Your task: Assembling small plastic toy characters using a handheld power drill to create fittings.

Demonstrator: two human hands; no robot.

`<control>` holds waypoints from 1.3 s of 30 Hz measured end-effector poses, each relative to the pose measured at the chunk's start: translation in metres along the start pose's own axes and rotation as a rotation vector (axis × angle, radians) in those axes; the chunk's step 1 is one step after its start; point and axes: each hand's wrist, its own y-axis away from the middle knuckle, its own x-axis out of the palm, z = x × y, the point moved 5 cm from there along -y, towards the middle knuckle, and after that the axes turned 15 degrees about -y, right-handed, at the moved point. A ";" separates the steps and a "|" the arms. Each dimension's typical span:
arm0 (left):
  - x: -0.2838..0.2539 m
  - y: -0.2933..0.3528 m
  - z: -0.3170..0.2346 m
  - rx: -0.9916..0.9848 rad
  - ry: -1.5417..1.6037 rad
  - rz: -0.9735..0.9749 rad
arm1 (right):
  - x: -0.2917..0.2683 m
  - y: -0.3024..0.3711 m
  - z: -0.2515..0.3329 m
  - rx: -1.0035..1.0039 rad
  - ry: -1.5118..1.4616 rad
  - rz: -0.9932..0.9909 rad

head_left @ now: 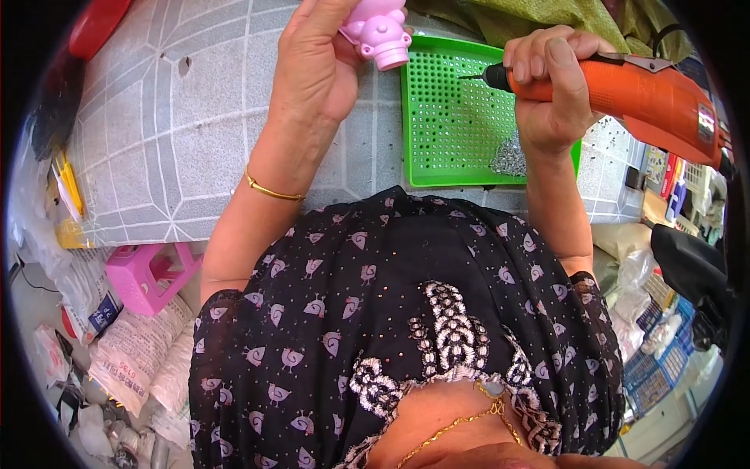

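Note:
My left hand (311, 78) grips a pink plastic toy figure (383, 33) with rounded limbs, over the table at the upper middle; the figure's top is cut off by the picture's edge. My right hand (553, 90) is wrapped around an orange electric screwdriver (656, 98). Its thin dark bit points left, over a green tray (469, 181) with a grid of small holes. Screws sit in many of those holes, and a heap of loose silvery screws (511, 156) lies at the tray's near right, by my right wrist.
A grey patterned cloth (148, 125) covers the table. Olive-green sheeting (500, 16) lies behind the tray. Below the left table edge are a pink plastic stool (144, 281) and white sacks (141, 356). Blue baskets (664, 367) and plastic bags stand at the lower right.

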 end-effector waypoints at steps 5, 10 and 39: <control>0.000 0.000 0.002 -0.018 0.005 0.004 | -0.004 -0.002 0.000 -0.027 0.013 0.056; -0.002 -0.001 0.003 -0.022 0.023 -0.011 | -0.003 0.000 0.000 -0.007 0.004 0.027; -0.004 0.000 0.012 -0.129 0.009 -0.029 | -0.007 -0.008 0.008 0.027 -0.090 -0.049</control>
